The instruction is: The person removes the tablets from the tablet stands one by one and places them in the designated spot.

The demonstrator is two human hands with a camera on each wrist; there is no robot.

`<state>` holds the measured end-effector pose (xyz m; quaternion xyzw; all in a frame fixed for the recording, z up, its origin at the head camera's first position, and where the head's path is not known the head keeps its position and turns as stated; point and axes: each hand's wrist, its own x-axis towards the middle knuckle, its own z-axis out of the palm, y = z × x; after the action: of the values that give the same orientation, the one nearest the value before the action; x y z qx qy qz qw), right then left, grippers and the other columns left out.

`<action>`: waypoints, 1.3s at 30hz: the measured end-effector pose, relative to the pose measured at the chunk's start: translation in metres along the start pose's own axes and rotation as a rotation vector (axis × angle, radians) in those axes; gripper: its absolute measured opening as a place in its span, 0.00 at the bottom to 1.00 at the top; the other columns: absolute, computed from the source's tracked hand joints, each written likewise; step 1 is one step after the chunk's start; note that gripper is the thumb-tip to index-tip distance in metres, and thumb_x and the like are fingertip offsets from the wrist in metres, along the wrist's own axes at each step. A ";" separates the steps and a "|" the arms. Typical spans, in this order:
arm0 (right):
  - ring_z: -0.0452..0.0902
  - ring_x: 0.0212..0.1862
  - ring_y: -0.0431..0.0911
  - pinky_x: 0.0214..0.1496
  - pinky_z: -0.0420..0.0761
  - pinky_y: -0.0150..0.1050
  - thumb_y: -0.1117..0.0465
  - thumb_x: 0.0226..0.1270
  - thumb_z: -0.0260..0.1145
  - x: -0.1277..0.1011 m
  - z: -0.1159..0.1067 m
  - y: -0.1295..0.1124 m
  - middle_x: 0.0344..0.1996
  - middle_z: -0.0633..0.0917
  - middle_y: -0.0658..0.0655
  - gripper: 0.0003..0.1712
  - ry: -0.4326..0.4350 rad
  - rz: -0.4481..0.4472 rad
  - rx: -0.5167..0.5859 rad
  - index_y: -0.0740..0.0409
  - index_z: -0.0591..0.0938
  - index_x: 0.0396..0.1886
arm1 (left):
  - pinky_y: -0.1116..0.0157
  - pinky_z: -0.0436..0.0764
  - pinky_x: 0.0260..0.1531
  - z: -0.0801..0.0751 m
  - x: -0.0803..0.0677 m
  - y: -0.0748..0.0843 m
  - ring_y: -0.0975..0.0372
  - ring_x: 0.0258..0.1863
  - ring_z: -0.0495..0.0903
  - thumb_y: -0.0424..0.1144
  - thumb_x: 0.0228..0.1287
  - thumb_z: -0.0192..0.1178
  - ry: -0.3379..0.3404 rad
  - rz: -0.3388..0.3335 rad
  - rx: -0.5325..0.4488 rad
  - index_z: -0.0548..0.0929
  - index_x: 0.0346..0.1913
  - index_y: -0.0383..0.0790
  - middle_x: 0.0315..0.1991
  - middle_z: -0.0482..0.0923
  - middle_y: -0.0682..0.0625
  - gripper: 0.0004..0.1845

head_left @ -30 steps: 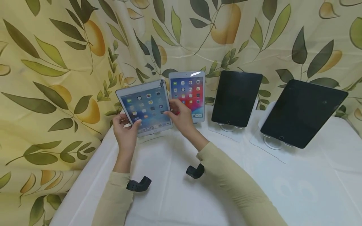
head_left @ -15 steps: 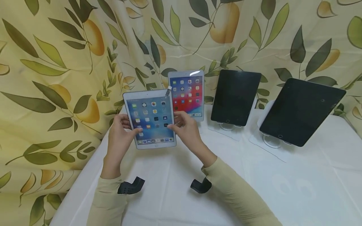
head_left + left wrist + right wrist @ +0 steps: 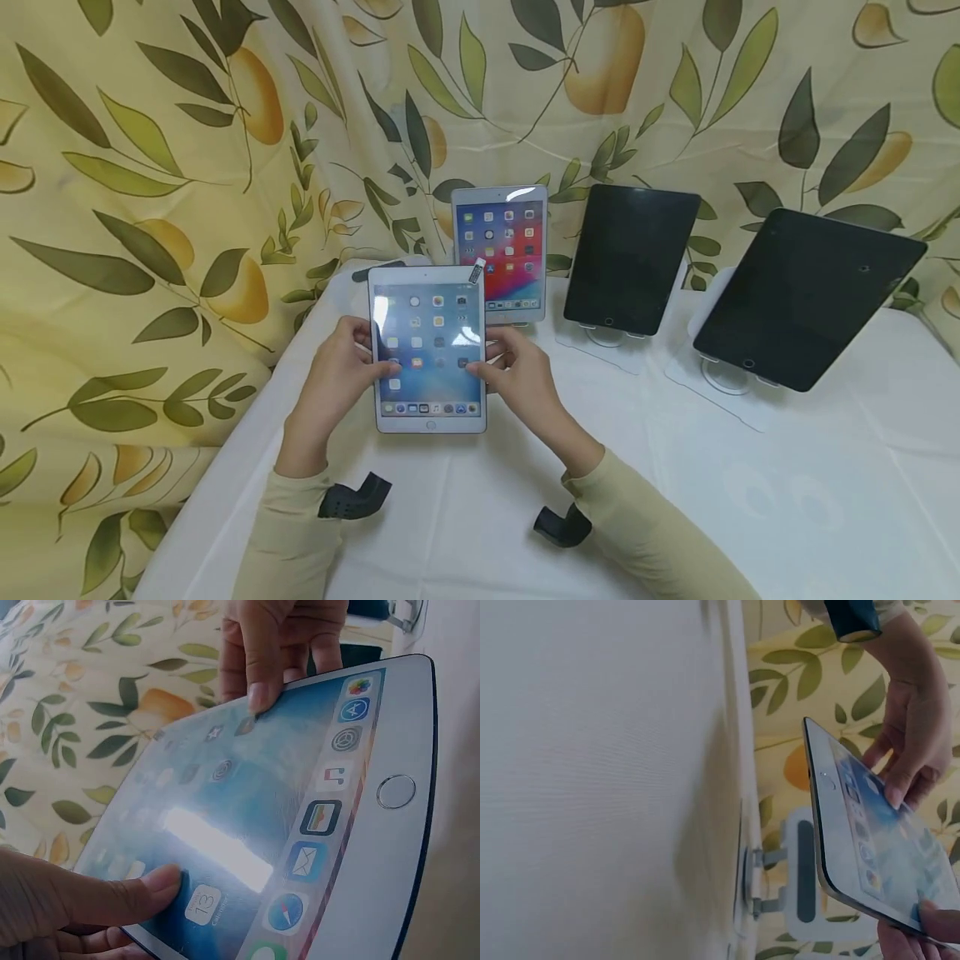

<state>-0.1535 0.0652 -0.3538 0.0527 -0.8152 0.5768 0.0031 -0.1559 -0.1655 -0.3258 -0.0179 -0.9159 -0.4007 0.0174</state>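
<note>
While both hands share it: small white-framed tablet with lit icon screen (image 3: 429, 348), lifted off the white cloth-covered table (image 3: 787, 500)
Left hand (image 3: 339, 375): thumb over left edge, fingers curled behind
Right hand (image 3: 525, 379): pinches right edge; equally near
Long axis: upright between the thumbs; home button toward the wrists
Beyond fingertips: empty clear stand (image 3: 799, 881)

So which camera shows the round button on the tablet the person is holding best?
The left wrist view: the round button on the held tablet is big and sharp there. The head view shows it tiny, below the screen. The right wrist view sees it only edge-on, small and dim.
</note>
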 end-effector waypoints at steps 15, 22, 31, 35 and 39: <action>0.77 0.30 0.44 0.29 0.83 0.38 0.71 0.54 0.70 -0.029 0.002 0.027 0.33 0.78 0.58 0.23 -0.015 0.133 0.046 0.65 0.74 0.50 | 0.65 0.76 0.28 0.019 0.008 -0.001 0.55 0.31 0.74 0.31 0.46 0.73 -0.182 -0.044 0.077 0.70 0.50 0.28 0.37 0.74 0.40 0.29; 0.79 0.27 0.43 0.28 0.83 0.38 0.72 0.53 0.70 -0.035 0.006 0.037 0.31 0.78 0.58 0.21 -0.051 0.166 0.071 0.67 0.74 0.47 | 0.66 0.74 0.25 0.026 0.010 -0.008 0.57 0.27 0.74 0.29 0.45 0.73 -0.246 -0.043 0.119 0.72 0.44 0.27 0.29 0.73 0.43 0.24; 0.79 0.26 0.42 0.28 0.83 0.38 0.73 0.51 0.71 -0.034 0.011 0.047 0.31 0.79 0.59 0.19 -0.129 0.234 0.029 0.70 0.76 0.43 | 0.65 0.71 0.25 0.033 0.009 -0.017 0.57 0.27 0.73 0.33 0.43 0.75 -0.317 -0.057 0.279 0.76 0.37 0.29 0.29 0.75 0.45 0.21; 0.79 0.26 0.42 0.28 0.83 0.38 0.73 0.52 0.70 -0.033 0.012 0.050 0.31 0.79 0.59 0.18 -0.170 0.251 0.030 0.71 0.75 0.42 | 0.66 0.70 0.21 0.034 0.009 -0.020 0.58 0.23 0.73 0.36 0.42 0.76 -0.341 -0.054 0.352 0.78 0.34 0.31 0.25 0.76 0.47 0.19; 0.81 0.25 0.42 0.28 0.84 0.39 0.74 0.52 0.69 -0.030 0.012 0.056 0.30 0.78 0.59 0.17 -0.200 0.260 0.038 0.72 0.75 0.42 | 0.67 0.72 0.18 0.036 0.012 -0.025 0.59 0.18 0.75 0.35 0.43 0.75 -0.372 -0.047 0.313 0.78 0.30 0.32 0.22 0.76 0.48 0.16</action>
<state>-0.1285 0.0745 -0.4125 0.0040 -0.8003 0.5796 -0.1537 -0.1693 -0.1558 -0.3675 -0.0674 -0.9543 -0.2442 -0.1585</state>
